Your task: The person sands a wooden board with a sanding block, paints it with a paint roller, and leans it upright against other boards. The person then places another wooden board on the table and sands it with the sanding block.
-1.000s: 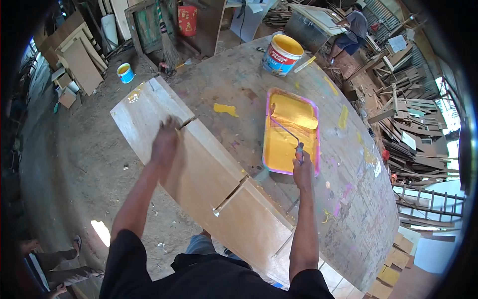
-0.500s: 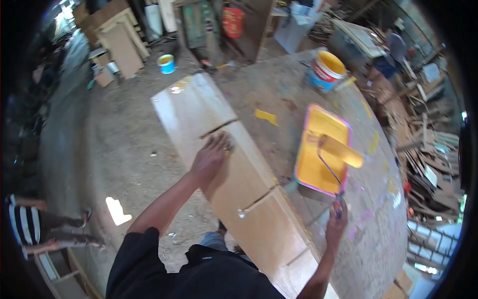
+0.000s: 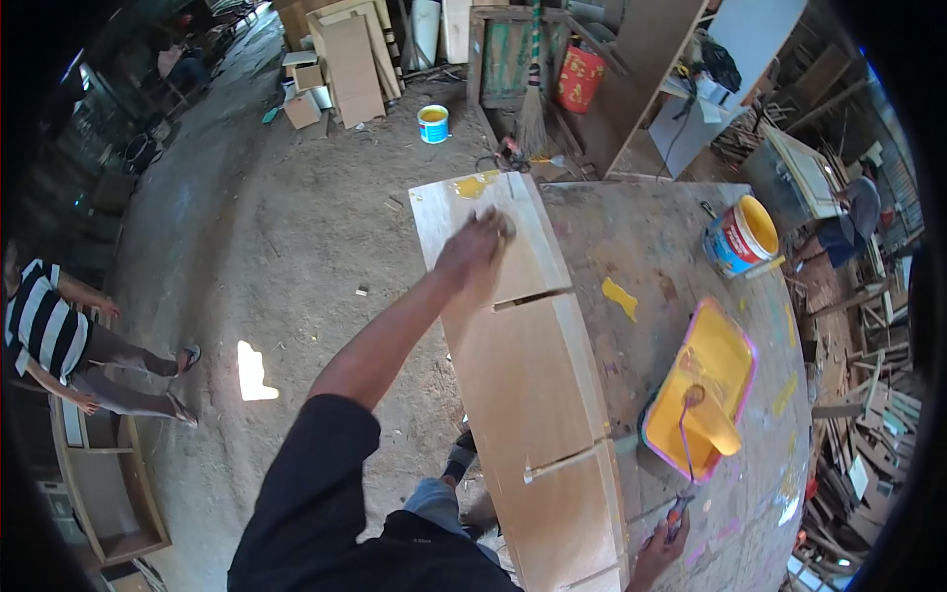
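My left hand (image 3: pixel 473 247) is closed over a small brownish pad-like thing (image 3: pixel 507 227), mostly hidden by the fingers. It presses on the far part of a long wooden panel (image 3: pixel 533 375) with narrow slots cut across it. A yellow patch (image 3: pixel 475 185) lies at the panel's far end. At the lower right, my right hand (image 3: pixel 663 553) grips the handle of a paint roller (image 3: pixel 712 424). The yellow-coated roller rests in a pink-rimmed paint tray (image 3: pixel 752 350) holding yellow paint.
A paint bucket (image 3: pixel 735 237) stands on the stained worktable (image 3: pixel 646 212). On the floor ahead are a smaller can (image 3: pixel 433 124), a broom (image 3: pixel 533 113) and leaning boards (image 3: pixel 350 74). A person in a striped shirt (image 3: pixel 47 314) is at left; another person (image 3: pixel 858 217) bends at far right.
My left hand has slid forward along the panel, past the far slot, toward the yellow patch. My right hand still holds the roller. The camera view has shifted, bringing more of the left side into sight.
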